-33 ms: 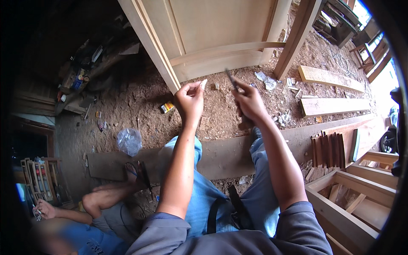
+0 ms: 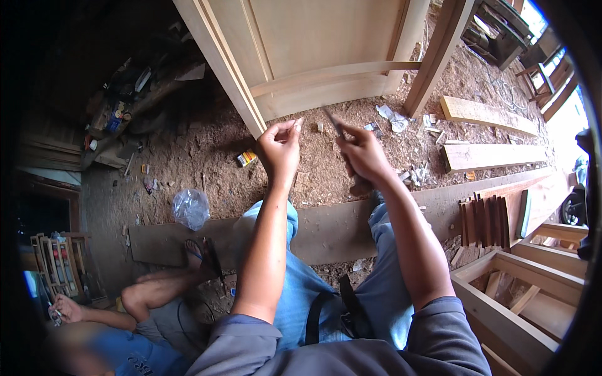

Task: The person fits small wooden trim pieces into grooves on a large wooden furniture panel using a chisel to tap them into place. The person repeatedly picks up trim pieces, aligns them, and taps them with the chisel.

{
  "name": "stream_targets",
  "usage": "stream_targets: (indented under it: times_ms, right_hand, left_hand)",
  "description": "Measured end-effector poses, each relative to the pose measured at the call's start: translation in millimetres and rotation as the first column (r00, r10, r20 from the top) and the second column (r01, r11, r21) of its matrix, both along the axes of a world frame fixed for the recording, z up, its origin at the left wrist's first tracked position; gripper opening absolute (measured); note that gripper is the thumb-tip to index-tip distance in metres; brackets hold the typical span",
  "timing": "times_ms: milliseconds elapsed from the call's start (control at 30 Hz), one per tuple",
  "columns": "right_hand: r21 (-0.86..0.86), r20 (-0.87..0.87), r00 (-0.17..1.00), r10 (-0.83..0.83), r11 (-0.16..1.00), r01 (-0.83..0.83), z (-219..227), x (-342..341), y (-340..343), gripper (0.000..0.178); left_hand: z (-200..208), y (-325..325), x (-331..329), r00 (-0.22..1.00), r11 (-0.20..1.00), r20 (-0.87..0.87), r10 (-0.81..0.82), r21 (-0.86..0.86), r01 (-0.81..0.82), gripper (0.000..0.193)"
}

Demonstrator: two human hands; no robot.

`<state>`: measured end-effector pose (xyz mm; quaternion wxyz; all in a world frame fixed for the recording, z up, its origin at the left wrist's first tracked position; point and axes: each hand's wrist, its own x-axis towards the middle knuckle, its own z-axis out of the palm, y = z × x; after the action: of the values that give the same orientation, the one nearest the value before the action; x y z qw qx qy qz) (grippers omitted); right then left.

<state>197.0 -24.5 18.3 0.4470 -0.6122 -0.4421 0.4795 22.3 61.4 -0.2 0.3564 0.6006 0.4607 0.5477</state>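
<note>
My left hand [image 2: 279, 147] is closed in a pinch, with a small pale wood sliver [image 2: 299, 121] sticking out past the fingertips. To its right, my right hand [image 2: 366, 153] wraps round a knife [image 2: 333, 120]. The dark, narrow blade points up and left, and a brown handle end shows below the fist. Motion blurs the blade somewhat. A small gap separates the blade from the sliver. Just beyond both hands stands a pale wooden panel [image 2: 326, 37] in a frame, and the foot of its left post [image 2: 248, 109] comes down beside my left hand.
Wood shavings cover the ground. A long board [image 2: 326, 230] lies across by my feet. Two pale planks [image 2: 495, 156] and stacked brown strips [image 2: 484, 222] are at right, near a wooden frame [image 2: 501, 301]. A plastic bag [image 2: 190, 210] lies left; another person [image 2: 157, 319] sits at lower left.
My right hand has shifted slightly left with the knife, bringing the blade tip closer to the sliver. My left hand has stayed in nearly the same place.
</note>
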Motion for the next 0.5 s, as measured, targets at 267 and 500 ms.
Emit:
stream_targets:
  times_ms: [267,500]
  right_hand:
    - [0.143,0.429,0.903,-0.017,0.989,-0.049,-6.8,-43.8,1.7,0.053]
    - [0.049,0.181,0.770,-0.612,0.787,0.615,1.3,8.1,42.2,0.049]
  left_hand:
    - [-2.9,2.3,2.8,0.974,0.995,-0.212,0.083,0.065,-0.071,0.007]
    - [2.8,-9.2,-7.2,0.934,0.990,-0.335,-0.123,0.021,0.138,0.005]
